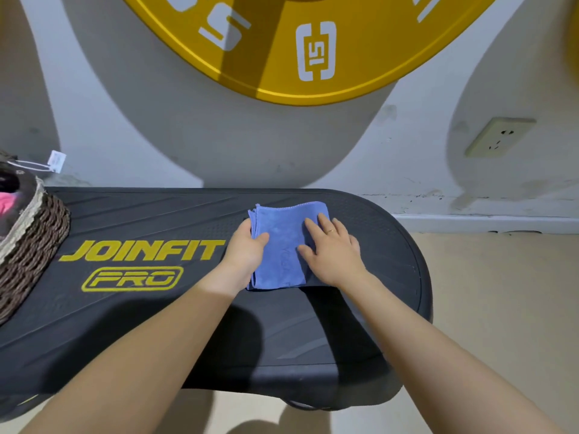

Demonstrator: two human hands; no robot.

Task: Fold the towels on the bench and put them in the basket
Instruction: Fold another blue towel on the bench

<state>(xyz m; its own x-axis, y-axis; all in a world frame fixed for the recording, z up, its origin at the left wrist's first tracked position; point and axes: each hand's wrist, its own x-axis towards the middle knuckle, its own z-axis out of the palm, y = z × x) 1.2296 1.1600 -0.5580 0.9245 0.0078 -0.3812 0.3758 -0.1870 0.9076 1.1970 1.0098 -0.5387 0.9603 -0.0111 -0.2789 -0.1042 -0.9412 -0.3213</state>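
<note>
A blue towel [282, 242], folded into a small rectangle, lies on the black bench [141, 308] right of its middle. My left hand [247, 249] grips the towel's left folded edge, thumb on top and fingers tucked around it. My right hand [332, 252] lies flat on the towel's right half with fingers spread, pressing it down. A woven brown basket [28, 242] stands at the bench's left end, with pink and dark cloth [6, 198] showing inside it.
The bench bears yellow "JOINFIT PRO" lettering. A large yellow weight plate [313, 48] hangs on the wall behind. A wall socket [498, 136] is at the right. A white tag [56, 161] dangles from the basket. Beige floor lies right of the bench.
</note>
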